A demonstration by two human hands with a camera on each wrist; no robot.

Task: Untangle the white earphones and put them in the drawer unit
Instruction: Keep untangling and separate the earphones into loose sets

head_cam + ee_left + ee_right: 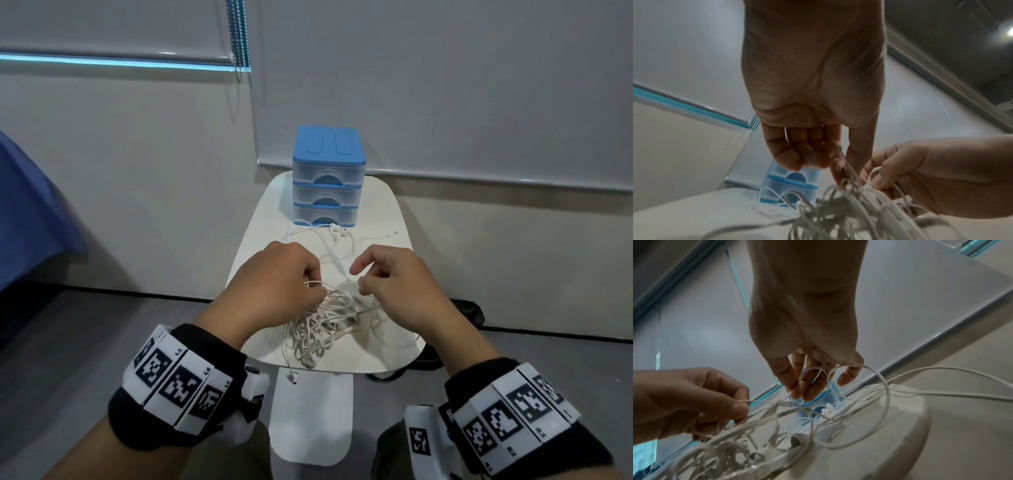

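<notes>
A tangle of white earphone cables [322, 325] lies near the front edge of the small white table [387, 212]. My left hand [313, 286] pinches a strand lifted from its top left. My right hand [359, 279] hovers just to the right, thumb and fingertips pinching a thin loop [813, 371]. The wrist views show the left hand [836, 168] and the right hand [797, 394] over the tangle [725, 451]. Another white pair of earphones [339, 234] lies spread out in front of the blue three-drawer unit [327, 171], whose drawers are all closed.
One plug end [292, 377] dangles over the table's front edge. A blue cloth [30, 212] hangs at the left. A beaded blind cord [239, 37] hangs on the wall behind. A dark object [472, 311] sits on the floor to the right of the table.
</notes>
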